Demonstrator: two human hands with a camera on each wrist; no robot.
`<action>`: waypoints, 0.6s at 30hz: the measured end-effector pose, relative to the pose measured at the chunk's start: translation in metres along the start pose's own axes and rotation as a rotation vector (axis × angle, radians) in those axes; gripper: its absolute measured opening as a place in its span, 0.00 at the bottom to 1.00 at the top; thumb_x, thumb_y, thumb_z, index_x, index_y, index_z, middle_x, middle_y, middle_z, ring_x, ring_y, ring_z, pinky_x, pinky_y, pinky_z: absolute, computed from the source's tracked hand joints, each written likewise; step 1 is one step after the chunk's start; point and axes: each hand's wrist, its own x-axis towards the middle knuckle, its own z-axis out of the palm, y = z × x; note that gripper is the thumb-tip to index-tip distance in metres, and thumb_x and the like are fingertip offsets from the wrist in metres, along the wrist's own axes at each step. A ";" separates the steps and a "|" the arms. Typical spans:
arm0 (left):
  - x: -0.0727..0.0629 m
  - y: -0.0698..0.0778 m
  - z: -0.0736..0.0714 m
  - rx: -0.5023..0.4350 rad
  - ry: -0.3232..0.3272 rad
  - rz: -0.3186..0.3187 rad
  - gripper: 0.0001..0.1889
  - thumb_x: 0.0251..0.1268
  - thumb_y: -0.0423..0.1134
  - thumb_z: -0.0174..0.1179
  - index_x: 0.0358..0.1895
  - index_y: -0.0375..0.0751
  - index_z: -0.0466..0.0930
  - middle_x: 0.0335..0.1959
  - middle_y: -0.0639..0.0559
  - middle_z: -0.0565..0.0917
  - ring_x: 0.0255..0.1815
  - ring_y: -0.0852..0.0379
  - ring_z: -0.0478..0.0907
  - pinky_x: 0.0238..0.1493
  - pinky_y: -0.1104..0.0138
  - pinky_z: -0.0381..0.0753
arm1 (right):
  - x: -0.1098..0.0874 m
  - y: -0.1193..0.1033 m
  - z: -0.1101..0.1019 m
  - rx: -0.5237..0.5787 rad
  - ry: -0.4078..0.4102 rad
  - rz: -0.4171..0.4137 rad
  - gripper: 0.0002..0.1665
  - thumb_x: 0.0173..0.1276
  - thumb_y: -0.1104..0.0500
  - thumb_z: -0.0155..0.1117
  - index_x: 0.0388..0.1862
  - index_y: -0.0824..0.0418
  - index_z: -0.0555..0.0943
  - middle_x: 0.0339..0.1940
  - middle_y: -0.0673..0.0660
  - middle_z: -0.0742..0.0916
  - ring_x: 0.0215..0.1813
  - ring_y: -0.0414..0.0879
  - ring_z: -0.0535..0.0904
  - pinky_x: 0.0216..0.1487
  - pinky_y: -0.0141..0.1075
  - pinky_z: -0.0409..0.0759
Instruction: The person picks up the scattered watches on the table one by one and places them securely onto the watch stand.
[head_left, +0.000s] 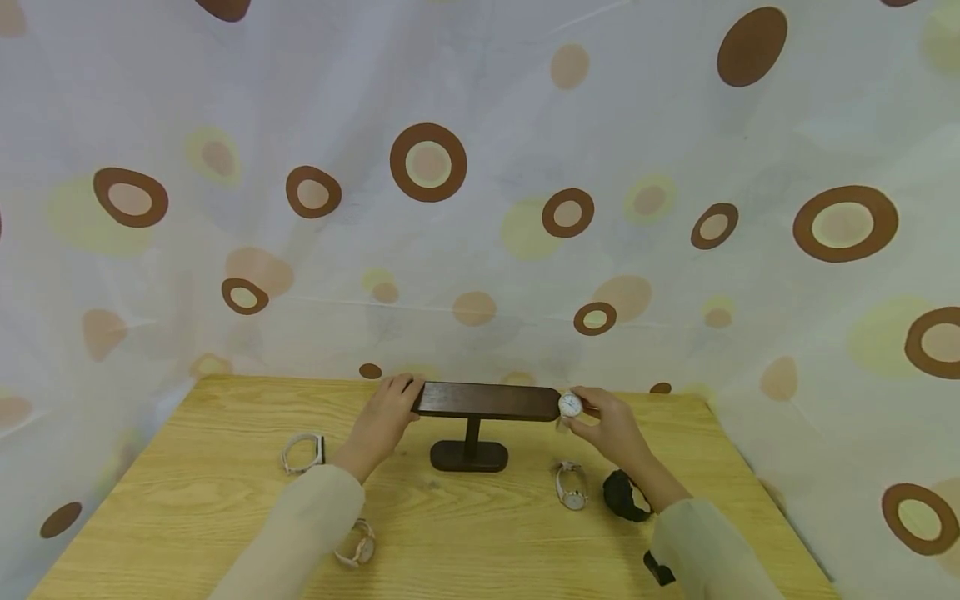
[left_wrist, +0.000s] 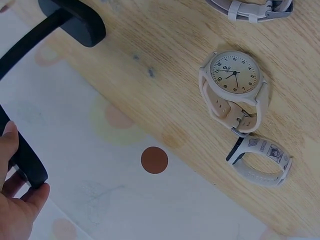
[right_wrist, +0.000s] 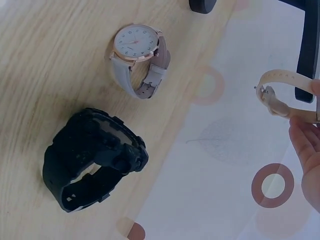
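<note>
A dark wooden T-bar watch stand (head_left: 487,401) stands toward the back of the table, its bar level on a short post and rounded base. My left hand (head_left: 384,418) grips the bar's left end, thumb on one side and fingers on the other in the left wrist view. At the opposite end, my right hand (head_left: 613,427) pinches a wristwatch (head_left: 570,405) with a white dial. Its pale strap (right_wrist: 282,76) is buckled into a loop, and the loop overlaps the bar's tip in the right wrist view. Part of that watch is cut off there.
A white fitness band (head_left: 303,454) and a beige-strap watch (left_wrist: 235,72) lie on the left. To the right are a grey-strap watch (head_left: 572,487), a bulky black watch (head_left: 626,496) and a small black item (head_left: 658,568) by the sleeve. A dotted curtain (head_left: 480,250) hangs behind the table.
</note>
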 end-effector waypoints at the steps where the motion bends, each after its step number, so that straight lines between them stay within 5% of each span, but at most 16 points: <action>1: 0.000 0.000 0.000 -0.009 0.000 0.000 0.26 0.55 0.38 0.65 0.57 0.32 0.71 0.53 0.38 0.76 0.54 0.42 0.73 0.55 0.59 0.77 | 0.001 0.000 0.000 -0.002 -0.006 0.000 0.26 0.53 0.68 0.70 0.51 0.75 0.76 0.46 0.69 0.82 0.45 0.58 0.82 0.46 0.42 0.83; 18: 0.004 0.002 -0.005 -0.033 -0.052 -0.015 0.25 0.55 0.37 0.64 0.56 0.31 0.70 0.53 0.40 0.75 0.53 0.43 0.73 0.55 0.59 0.76 | 0.012 -0.002 -0.002 0.045 -0.130 -0.006 0.26 0.57 0.68 0.67 0.55 0.75 0.74 0.53 0.72 0.80 0.54 0.62 0.78 0.52 0.45 0.80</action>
